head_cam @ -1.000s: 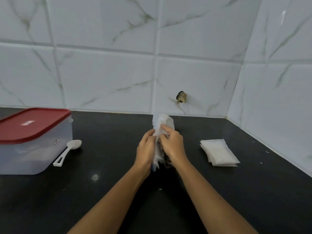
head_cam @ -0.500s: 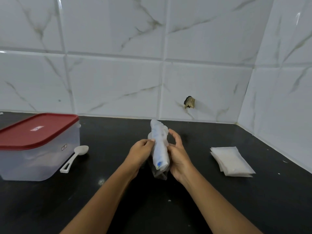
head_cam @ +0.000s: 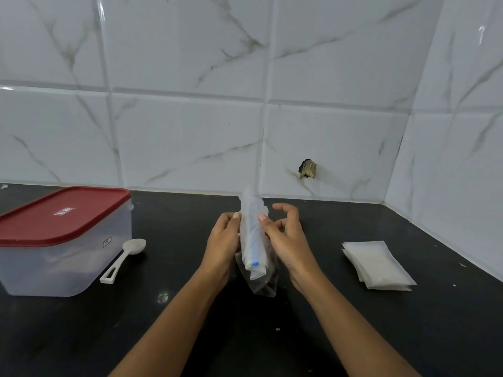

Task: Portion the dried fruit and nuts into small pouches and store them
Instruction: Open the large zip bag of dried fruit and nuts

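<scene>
Dried fruit (head_cam: 265, 284) shows dark in the bottom of the clear bag (head_cam: 255, 254) you hold upright over the middle of the black counter (head_cam: 353, 336). At far left stands a clear box (head_cam: 60, 262) with its red lid (head_cam: 60, 213) on. Just to its right a white spoon (head_cam: 123, 258) lies on the counter, bowl toward the wall. Your left hand (head_cam: 221, 240) grips the bag's left side, fingers curled around it. The bag's top is rolled down its front. Your right hand (head_cam: 288, 240) presses its thumb tip on that roll, its other fingers loosely curled and off the bag. Well to the right, a stack of white pouches (head_cam: 377, 263) lies flat.
</scene>
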